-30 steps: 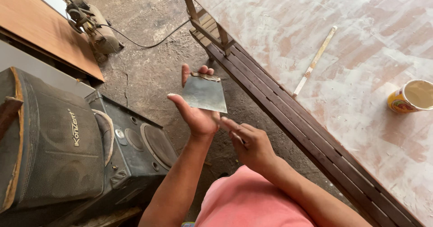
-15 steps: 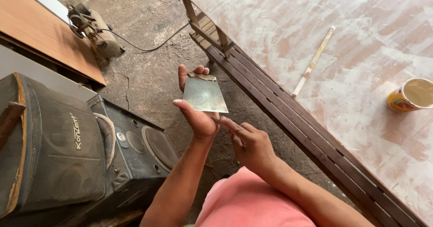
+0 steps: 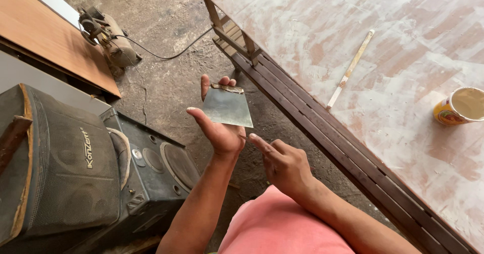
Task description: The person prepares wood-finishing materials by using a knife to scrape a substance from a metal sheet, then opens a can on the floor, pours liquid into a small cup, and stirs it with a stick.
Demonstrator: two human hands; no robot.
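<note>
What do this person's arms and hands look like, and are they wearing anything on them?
Both forearms are bare: no sleeves, gloves, watch or rings visible. The left hand and right hand are ungloved. A pink garment covers the body below.

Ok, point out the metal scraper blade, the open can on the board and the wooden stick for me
metal scraper blade (image 3: 228,107), head view, middle of the flat blade
open can (image 3: 458,106), head view, on its side wall near the rim
wooden stick (image 3: 350,69), head view, mid-length
</note>
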